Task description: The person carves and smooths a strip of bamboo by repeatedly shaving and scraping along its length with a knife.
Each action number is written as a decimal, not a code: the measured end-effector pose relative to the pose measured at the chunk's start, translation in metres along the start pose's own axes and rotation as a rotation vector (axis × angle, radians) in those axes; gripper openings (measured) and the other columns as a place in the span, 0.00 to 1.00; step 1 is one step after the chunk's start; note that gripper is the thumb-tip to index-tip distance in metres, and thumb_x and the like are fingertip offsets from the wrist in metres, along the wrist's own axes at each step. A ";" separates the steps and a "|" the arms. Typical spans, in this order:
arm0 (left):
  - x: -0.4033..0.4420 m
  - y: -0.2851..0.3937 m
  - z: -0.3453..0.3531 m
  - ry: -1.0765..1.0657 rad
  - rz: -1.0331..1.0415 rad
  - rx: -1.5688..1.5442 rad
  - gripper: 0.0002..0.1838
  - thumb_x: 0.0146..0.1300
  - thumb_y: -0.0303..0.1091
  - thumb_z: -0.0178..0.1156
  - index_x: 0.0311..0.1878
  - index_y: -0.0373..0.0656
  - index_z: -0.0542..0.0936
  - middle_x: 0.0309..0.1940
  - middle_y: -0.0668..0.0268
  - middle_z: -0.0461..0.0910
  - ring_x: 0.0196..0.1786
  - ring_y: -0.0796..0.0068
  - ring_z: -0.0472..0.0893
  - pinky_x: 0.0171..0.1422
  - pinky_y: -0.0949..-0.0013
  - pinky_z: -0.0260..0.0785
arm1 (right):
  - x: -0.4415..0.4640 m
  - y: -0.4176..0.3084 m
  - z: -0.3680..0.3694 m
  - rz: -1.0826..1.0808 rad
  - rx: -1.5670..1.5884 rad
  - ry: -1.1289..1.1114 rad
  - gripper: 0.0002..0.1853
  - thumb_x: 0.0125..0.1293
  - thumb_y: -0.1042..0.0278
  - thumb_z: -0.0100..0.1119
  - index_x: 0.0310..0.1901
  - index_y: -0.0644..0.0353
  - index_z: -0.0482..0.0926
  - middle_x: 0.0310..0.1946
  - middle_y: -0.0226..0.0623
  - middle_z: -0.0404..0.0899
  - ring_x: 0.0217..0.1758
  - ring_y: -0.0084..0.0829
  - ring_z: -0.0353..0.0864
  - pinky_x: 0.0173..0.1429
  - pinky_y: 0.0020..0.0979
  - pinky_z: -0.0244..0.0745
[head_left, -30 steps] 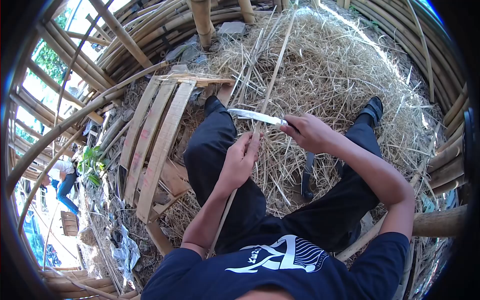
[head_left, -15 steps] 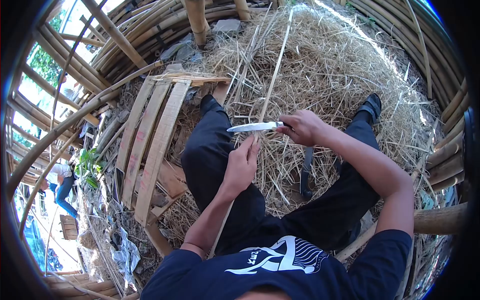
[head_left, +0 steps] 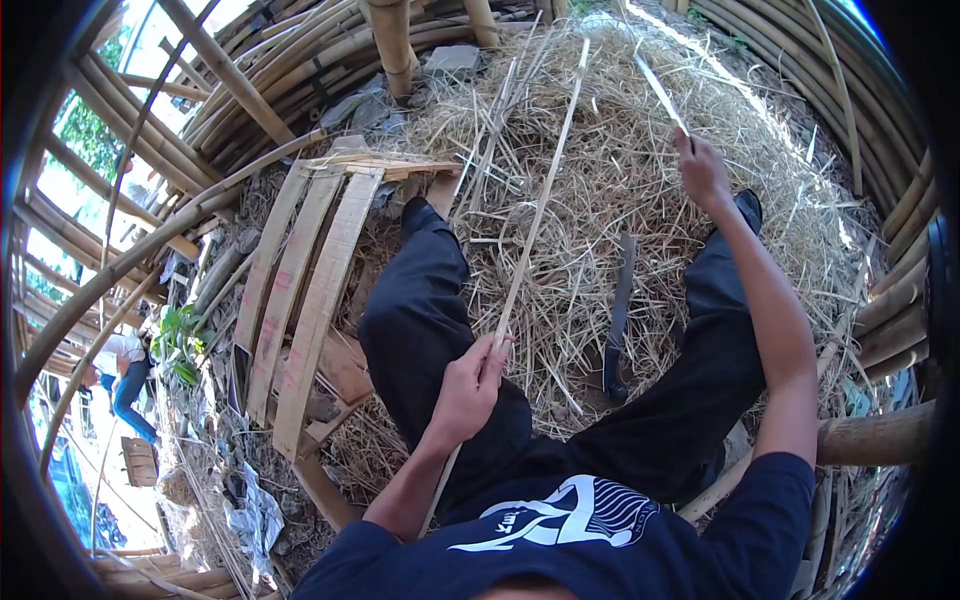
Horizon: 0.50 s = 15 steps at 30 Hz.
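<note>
A long thin bamboo strip (head_left: 540, 210) runs from beside my torso up over the straw. My left hand (head_left: 472, 388) is closed around its lower part, above my left thigh. Off to the upper right, my right hand (head_left: 704, 172) grips a knife (head_left: 658, 90) by its dark handle, with the blade pointing up and left, apart from the strip. Between my legs a second, dark-bladed knife (head_left: 620, 310) lies on the straw (head_left: 590, 270). Several loose thin strips (head_left: 492, 140) lie left of the held strip.
A slatted wooden crate (head_left: 318, 300) stands left of my left leg. Bamboo poles (head_left: 400, 50) form walls ahead and at both sides. A thick bamboo pole (head_left: 875, 435) is by my right elbow. Another person (head_left: 128, 375) is bent over beyond the left poles.
My right hand has swung the knife away from the strip, forward and to the right. My left hand has moved slightly down and back with the strip still held.
</note>
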<state>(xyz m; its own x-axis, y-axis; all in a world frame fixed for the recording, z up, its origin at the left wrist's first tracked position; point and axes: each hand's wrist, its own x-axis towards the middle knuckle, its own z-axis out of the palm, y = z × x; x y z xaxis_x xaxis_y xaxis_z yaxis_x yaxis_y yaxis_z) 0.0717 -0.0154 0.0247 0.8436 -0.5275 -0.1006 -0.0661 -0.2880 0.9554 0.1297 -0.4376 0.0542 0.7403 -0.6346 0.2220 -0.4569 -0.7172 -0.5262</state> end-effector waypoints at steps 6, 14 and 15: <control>0.022 0.020 0.012 0.070 0.088 0.134 0.15 0.72 0.32 0.50 0.57 0.33 0.72 0.18 0.68 0.67 0.21 0.83 0.66 0.26 0.74 0.59 | -0.070 -0.044 -0.012 -0.200 0.167 -0.427 0.25 0.74 0.49 0.46 0.31 0.67 0.76 0.18 0.38 0.72 0.20 0.29 0.68 0.31 0.39 0.66; 0.055 0.032 0.023 0.137 0.160 0.600 0.12 0.70 0.29 0.46 0.52 0.33 0.69 0.25 0.41 0.78 0.35 0.38 0.79 0.37 0.42 0.67 | -0.130 -0.099 0.009 -0.554 0.089 -0.754 0.26 0.73 0.47 0.45 0.36 0.66 0.78 0.25 0.53 0.77 0.30 0.53 0.78 0.39 0.47 0.71; 0.055 0.034 0.025 0.146 0.137 0.643 0.10 0.69 0.29 0.46 0.49 0.34 0.69 0.25 0.41 0.78 0.34 0.39 0.79 0.37 0.42 0.68 | -0.131 -0.100 0.011 -0.591 0.092 -0.719 0.24 0.73 0.49 0.46 0.36 0.66 0.78 0.23 0.53 0.76 0.28 0.53 0.77 0.36 0.47 0.70</control>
<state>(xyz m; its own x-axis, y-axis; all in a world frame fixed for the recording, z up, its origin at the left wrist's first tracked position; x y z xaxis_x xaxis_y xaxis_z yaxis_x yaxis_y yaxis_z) 0.1024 -0.0738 0.0452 0.8654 -0.4927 0.0915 -0.4436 -0.6684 0.5971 0.0840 -0.2800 0.0684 0.9814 0.1788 -0.0704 0.1095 -0.8213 -0.5599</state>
